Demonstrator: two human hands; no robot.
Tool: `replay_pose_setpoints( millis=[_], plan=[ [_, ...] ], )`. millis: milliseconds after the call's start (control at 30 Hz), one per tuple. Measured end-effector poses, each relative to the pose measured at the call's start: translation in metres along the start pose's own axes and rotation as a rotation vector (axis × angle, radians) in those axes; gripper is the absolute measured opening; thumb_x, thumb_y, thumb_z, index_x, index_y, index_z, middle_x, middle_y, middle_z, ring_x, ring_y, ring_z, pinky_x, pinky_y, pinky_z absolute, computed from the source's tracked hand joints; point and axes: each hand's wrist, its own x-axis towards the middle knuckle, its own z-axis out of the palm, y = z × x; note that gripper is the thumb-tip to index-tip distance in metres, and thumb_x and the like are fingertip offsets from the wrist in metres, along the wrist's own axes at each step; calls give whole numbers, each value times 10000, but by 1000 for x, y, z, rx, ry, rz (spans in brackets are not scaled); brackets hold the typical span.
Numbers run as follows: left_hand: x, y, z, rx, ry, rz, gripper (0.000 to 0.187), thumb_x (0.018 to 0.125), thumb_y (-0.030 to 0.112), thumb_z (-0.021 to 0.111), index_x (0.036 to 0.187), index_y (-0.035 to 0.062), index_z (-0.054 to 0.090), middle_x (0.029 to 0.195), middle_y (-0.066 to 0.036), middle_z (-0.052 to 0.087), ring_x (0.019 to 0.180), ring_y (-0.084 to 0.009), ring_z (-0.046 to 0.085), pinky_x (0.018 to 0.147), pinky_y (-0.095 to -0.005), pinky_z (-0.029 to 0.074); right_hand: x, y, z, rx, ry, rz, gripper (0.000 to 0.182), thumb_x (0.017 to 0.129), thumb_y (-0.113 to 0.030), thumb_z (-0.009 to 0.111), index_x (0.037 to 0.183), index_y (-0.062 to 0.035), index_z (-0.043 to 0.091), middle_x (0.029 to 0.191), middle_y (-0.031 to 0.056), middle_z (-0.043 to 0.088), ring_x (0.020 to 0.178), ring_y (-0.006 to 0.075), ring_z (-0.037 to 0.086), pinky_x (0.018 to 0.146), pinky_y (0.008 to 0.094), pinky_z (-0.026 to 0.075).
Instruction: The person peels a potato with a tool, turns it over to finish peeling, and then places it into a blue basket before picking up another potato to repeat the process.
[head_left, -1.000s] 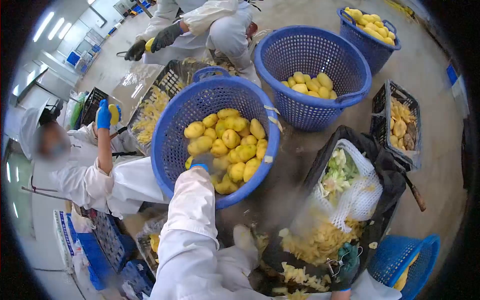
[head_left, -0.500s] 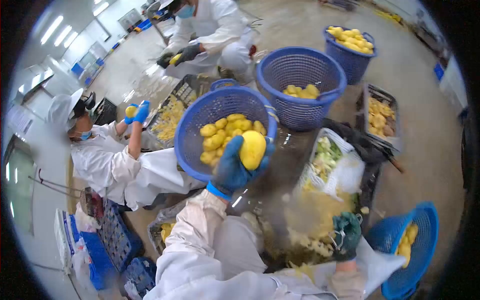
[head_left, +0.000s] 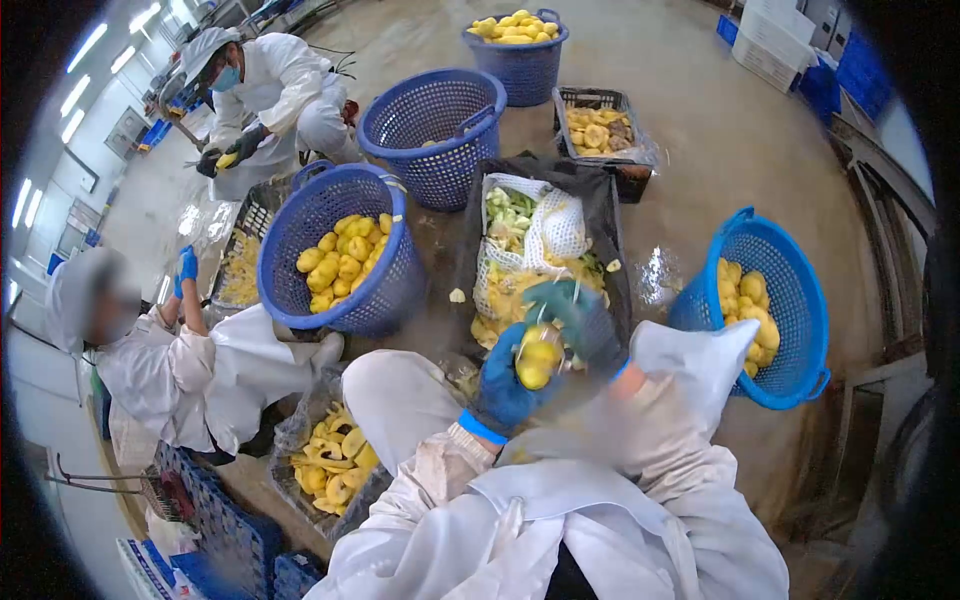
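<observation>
My left hand point(head_left: 503, 388), in a blue glove, is wrapped round a yellow potato point(head_left: 538, 360) above my lap. Over the potato's far side is my right hand point(head_left: 588, 325), green-gloved and smeared by motion. Its fingers are closed on a metal peeler, most of which the blur hides; a thin shiny edge shows beside the potato. Just beyond both hands stands a dark-lined crate point(head_left: 610, 240) with yellow peelings point(head_left: 500, 300), green scraps and a white net point(head_left: 556, 228). To the right, a tilted light-blue basket point(head_left: 800, 300) holds several potatoes point(head_left: 745, 300).
A blue basket point(head_left: 285, 235) of potatoes is at left, with another basket point(head_left: 400, 120) behind it. Farther back are a full basket point(head_left: 520, 75) and a crate point(head_left: 632, 180) of yellow pieces. Another crate point(head_left: 285, 440) sits by my left knee. Two co-workers point(head_left: 290, 90) crouch or sit at left.
My left hand has drawn the potato back from over the blue basket to in front of my lap. My right hand has come up to meet it. The view has turned right.
</observation>
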Motion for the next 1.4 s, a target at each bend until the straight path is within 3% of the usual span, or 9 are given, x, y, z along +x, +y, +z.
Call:
replay_pose_setpoints(
  millis=[133, 233, 333, 567, 867, 933, 1067, 1100, 1400],
  plan=[
    [-19, -7, 2, -144, 35, -206, 442, 965, 366, 501, 1282, 59, 483, 1250, -179, 549, 1045, -320, 590, 764, -357, 557, 1, 30, -49, -162, 512, -45, 270, 932, -227, 561, 1019, 12, 650, 849, 66, 653, 797, 171, 640, 726, 310, 524],
    [-20, -2, 10, -293, 120, -215, 513, 964, 418, 484, 1321, 51, 459, 1231, -173, 556, 1055, -316, 583, 773, -349, 553, -20, 3, -32, 353, 513, 55, 281, 933, -235, 560, 1018, 21, 642, 844, 61, 649, 797, 171, 641, 721, 300, 521],
    [-28, -8, 22, 229, 57, 78, 536, 956, 441, 492, 1332, 60, 458, 1209, -163, 564, 1052, -306, 582, 787, -344, 548, -47, -22, 8, -127, 126, -270, 261, 932, -246, 575, 987, 0, 640, 842, 51, 649, 796, 141, 634, 699, 278, 510],
    [-34, 2, 19, -96, 6, -185, 456, 948, 436, 509, 1233, 82, 547, 1170, -126, 591, 1038, -270, 587, 807, -336, 534, -18, 29, -43, 501, 586, 53, 223, 946, -147, 502, 1048, -31, 664, 830, 68, 656, 753, 176, 648, 707, 296, 519],
    [-30, -2, 1, -479, 2, -301, 336, 915, 244, 615, 1200, 81, 541, 1190, -148, 596, 1024, -262, 611, 812, -359, 541, -29, 28, -24, 208, 466, 13, 274, 967, -244, 516, 988, -8, 652, 852, 89, 670, 717, 161, 628, 662, 294, 505],
    [-35, -13, 7, 223, -19, 221, 454, 822, 17, 685, 1229, 60, 488, 1169, -181, 587, 998, -262, 625, 833, -379, 531, -28, 21, -36, 533, 534, 121, 232, 957, -190, 527, 990, -2, 659, 900, 77, 684, 755, 174, 648, 709, 304, 515],
    [-19, -21, -4, -297, 101, -50, 450, 814, 11, 689, 1215, 50, 489, 1119, -165, 590, 985, -265, 619, 860, -387, 523, -57, -15, 20, 373, 191, 158, 245, 968, -230, 548, 918, -15, 654, 878, 68, 670, 742, 161, 637, 696, 290, 504],
    [-20, -18, 0, -394, 138, -108, 417, 830, 41, 683, 1204, 48, 500, 1104, -151, 593, 984, -267, 614, 870, -390, 521, -53, 3, 15, -59, 245, -183, 251, 974, -229, 537, 932, -13, 659, 872, 62, 666, 738, 153, 635, 693, 284, 501],
    [-15, -16, 6, -557, 120, -108, 286, 903, 188, 632, 1138, 59, 534, 1077, -117, 603, 1047, -267, 579, 941, -439, 505, -55, 11, 1, 251, 467, -37, 299, 977, -284, 522, 974, -12, 649, 907, 93, 684, 742, 169, 639, 684, 319, 511]
  ],
)
